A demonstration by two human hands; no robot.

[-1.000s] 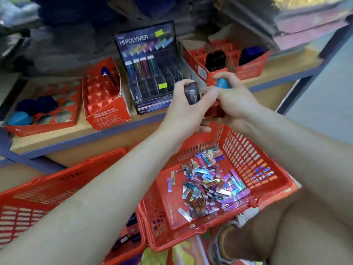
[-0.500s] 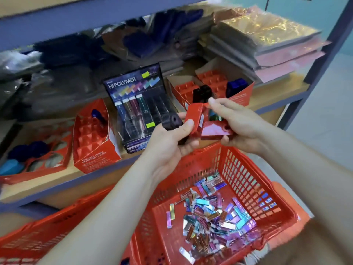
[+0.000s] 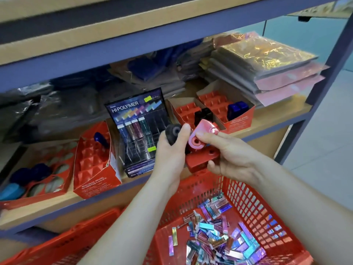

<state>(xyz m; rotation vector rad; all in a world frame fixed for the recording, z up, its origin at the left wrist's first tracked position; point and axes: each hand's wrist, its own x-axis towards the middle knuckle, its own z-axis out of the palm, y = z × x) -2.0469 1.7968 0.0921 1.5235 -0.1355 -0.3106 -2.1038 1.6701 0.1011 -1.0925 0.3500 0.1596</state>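
Observation:
My left hand (image 3: 169, 150) grips a black sharpener (image 3: 172, 133) with a round hole facing me. My right hand (image 3: 229, 153) pinches a pink sharpener (image 3: 199, 135) between thumb and fingers and also holds a red sharpener (image 3: 200, 161) underneath it. Both hands are close together in front of the shelf, above the red basket (image 3: 246, 190). Two red display boxes (image 3: 236, 121) with black and blue sharpeners stand just behind my hands.
A dark HI-POLYMER display box (image 3: 135, 115) stands on the wooden shelf (image 3: 57, 203), with more red sharpener boxes (image 3: 95, 165) to its left. Stacked plastic-wrapped packs (image 3: 267, 69) lie at the right. The basket holds several shiny small packets (image 3: 219, 236). A second red basket (image 3: 66, 243) sits lower left.
The view has tilted up to the shelves. My hands rose with it, and my right hand now shows a pink sharpener on top of the red one.

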